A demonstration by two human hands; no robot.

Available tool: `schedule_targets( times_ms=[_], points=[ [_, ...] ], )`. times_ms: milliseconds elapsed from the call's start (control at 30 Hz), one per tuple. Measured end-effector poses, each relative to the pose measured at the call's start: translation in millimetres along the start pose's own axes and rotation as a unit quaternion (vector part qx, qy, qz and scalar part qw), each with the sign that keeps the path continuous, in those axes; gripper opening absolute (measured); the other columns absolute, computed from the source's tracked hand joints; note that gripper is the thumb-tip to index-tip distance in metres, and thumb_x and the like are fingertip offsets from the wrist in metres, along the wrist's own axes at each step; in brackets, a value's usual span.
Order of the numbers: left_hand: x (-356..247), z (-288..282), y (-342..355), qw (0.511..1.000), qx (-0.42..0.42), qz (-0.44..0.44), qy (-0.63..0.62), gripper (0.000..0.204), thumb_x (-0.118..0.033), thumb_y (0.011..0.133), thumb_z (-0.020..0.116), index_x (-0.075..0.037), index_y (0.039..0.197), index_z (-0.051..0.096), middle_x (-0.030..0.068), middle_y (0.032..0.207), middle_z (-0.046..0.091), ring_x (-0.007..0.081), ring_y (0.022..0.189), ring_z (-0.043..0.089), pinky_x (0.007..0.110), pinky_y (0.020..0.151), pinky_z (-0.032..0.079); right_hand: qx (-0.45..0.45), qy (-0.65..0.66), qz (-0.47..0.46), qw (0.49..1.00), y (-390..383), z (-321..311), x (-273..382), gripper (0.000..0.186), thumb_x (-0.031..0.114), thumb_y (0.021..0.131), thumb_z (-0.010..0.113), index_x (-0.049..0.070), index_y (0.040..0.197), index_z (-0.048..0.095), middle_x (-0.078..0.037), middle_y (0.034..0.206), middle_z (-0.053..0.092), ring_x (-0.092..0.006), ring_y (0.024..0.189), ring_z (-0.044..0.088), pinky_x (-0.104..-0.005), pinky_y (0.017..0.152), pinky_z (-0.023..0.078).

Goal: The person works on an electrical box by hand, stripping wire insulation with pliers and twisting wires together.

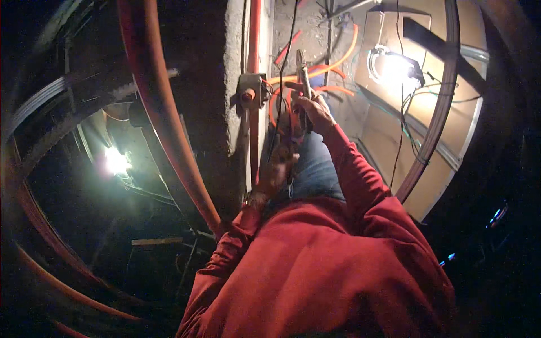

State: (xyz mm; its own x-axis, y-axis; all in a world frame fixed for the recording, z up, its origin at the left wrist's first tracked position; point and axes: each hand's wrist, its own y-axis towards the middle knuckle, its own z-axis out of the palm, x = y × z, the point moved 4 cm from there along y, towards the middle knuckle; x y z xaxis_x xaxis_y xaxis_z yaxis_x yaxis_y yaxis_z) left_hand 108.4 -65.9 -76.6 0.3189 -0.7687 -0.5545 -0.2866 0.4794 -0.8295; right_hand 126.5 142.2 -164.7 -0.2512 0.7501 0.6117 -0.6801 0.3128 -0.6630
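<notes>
My right hand [315, 110] is raised at centre, gripping a long metal tool [304, 73], apparently pliers, that points upward among orange flexible tubes [332, 66]. Lower and to the left, my left hand [279, 169] is beside a thin black cable [276, 135]; it is blurred and shadowed, and I cannot make out its fingers or anything in them. A small box [255, 90] with a round orange pipe stub is fixed on the vertical red pipe [254, 39], left of the tool. My legs in jeans show below my hands.
Thick orange pipes [169, 135] curve down the dark left side. Lit lamps hang at left [117, 162] and upper right [397, 67], the latter over tan panels [428, 124] with dangling wires. A bundled conduit [434, 129] crosses the right side. A concrete edge [231, 107] runs vertically at centre.
</notes>
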Motion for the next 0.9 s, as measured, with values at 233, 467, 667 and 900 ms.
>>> schedule_targets(
  times_ms=[233, 467, 667, 900],
  points=[
    [3.3, 12.5, -22.9, 0.976, 0.004, 0.034, -0.215, 0.067, -0.01, 0.092, 0.072, -0.006, 0.15, 0.04, 0.0078, 0.123, 0.058, 0.0149, 0.095, 0.062, 0.031, 0.069, 0.06, 0.027, -0.022, -0.076, 0.996, 23.1, 32.4, 58.7, 0.033, 0.026, 0.098, 0.069, 0.007, 0.125, 0.068, 0.001, 0.089, 0.065, -0.0084, 0.078, 0.059, -0.0276, 0.069, 0.049],
    [28.2, 1.0, -18.1, 0.983, -0.128, 0.128, -0.027, 0.05, -0.006, 0.089, 0.072, -0.003, 0.136, 0.055, 0.0157, 0.147, 0.049, 0.0294, 0.135, 0.047, 0.043, 0.12, 0.03, -0.054, -0.056, -0.106, 0.991, 65.6, 55.7, 59.9, 0.032, 0.02, 0.095, 0.073, 0.005, 0.122, 0.066, -0.002, 0.096, 0.068, -0.0137, 0.085, 0.063, -0.0298, 0.075, 0.052],
    [27.2, 1.5, -35.6, 0.981, -0.138, 0.137, -0.002, 0.042, -0.009, 0.09, 0.073, -0.003, 0.129, 0.059, 0.0175, 0.139, 0.052, 0.0296, 0.13, 0.052, 0.04, 0.109, 0.043, -0.03, -0.098, -0.197, 0.975, 64.3, 52.1, 66.1, 0.024, 0.012, 0.087, 0.078, 0.004, 0.109, 0.072, -0.008, 0.099, 0.076, -0.0181, 0.089, 0.071, -0.0315, 0.078, 0.055],
    [14.3, -9.8, -74.5, 0.95, -0.164, 0.228, 0.135, 0.049, -0.009, 0.096, 0.069, -0.005, 0.141, 0.048, 0.0229, 0.152, 0.042, 0.0349, 0.128, 0.054, 0.041, 0.102, 0.048, -0.061, -0.338, -0.184, 0.921, 8.0, 89.3, 147.1, 0.016, 0.017, 0.084, 0.079, 0.006, 0.095, 0.074, -0.003, 0.088, 0.072, -0.013, 0.08, 0.07, -0.0323, 0.067, 0.053]
  ],
)
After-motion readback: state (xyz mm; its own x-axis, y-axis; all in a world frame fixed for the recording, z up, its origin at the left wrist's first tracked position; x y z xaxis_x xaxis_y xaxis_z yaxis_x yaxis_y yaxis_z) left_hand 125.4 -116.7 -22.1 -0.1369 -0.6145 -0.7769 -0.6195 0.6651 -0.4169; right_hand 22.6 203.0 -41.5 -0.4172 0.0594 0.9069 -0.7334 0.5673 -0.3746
